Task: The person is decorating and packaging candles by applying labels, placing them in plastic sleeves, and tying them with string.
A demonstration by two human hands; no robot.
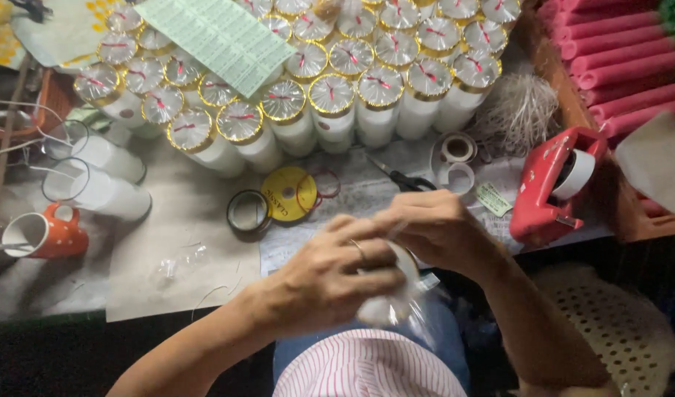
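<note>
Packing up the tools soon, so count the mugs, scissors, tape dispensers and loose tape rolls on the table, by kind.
Orange mug: 1
Scissors: 1
Red tape dispenser: 1
Loose tape rolls: 4 (one yellow, one dark, two white)
Total: 7

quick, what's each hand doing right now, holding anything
Left hand: closed around a white candle in clear wrap.
Right hand: fingers curled on the top of the same candle, pinching the wrap.
</note>
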